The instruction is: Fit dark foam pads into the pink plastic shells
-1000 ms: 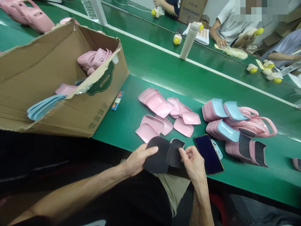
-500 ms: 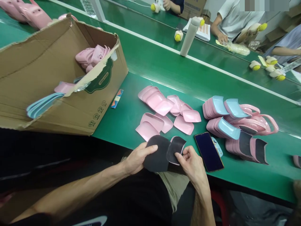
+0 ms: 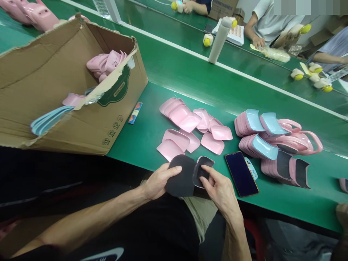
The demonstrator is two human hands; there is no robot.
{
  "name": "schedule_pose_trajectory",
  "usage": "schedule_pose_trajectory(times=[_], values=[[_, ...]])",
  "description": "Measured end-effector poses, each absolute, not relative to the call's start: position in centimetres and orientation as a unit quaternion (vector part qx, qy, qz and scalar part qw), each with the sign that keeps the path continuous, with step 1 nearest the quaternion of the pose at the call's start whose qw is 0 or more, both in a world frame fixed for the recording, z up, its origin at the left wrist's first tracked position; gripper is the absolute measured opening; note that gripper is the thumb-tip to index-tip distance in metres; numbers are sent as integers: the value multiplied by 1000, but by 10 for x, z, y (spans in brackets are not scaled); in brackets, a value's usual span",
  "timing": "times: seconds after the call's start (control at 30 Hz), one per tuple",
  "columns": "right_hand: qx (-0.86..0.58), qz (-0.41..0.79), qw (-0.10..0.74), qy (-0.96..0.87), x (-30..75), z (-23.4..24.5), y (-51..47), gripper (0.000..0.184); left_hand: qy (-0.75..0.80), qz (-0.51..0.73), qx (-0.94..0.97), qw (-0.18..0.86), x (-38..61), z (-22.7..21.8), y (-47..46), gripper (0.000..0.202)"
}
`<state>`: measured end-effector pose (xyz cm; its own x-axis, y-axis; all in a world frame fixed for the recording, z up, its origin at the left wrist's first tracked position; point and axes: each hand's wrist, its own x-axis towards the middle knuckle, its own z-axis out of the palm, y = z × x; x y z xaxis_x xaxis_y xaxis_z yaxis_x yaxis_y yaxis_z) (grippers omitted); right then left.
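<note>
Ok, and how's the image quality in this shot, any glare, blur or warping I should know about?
In the head view, the wide lens bows the green workbench, and glare streaks its far edge at right; the left hand and right hand on the dark-faced piece look fairly sharp; a pixelated block covers the top right corner.

We list one black garment [image 3: 152, 232] bearing a white curved marking [image 3: 104, 255] near its lower edge, khaki cloth [image 3: 199, 217] showing beside it, and bare forearms [image 3: 81, 221] ending in an ungloved left hand [image 3: 159, 183] and right hand [image 3: 221, 192].
</note>
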<state>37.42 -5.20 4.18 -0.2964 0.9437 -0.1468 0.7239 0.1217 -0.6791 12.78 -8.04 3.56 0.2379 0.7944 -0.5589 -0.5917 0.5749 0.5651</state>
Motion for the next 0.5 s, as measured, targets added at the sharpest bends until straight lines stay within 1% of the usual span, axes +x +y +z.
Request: schedule_pose_trajectory(times=[0.13, 0.27, 0.43, 0.5], values=[[-564, 351, 171, -728, 376, 42, -51, 44, 438, 444, 115, 773, 128, 35, -81, 56], [-565, 351, 157, -730, 374, 42, -50, 43, 435, 443, 121, 775, 127, 36, -81, 56], [-584, 366, 204, -696, 378, 44, -46, 42, 430, 446, 126, 775, 125, 37, -82, 54], [-595, 363, 211, -686, 380, 44, -44, 42, 432, 446, 125, 774, 125, 38, -82, 53]])
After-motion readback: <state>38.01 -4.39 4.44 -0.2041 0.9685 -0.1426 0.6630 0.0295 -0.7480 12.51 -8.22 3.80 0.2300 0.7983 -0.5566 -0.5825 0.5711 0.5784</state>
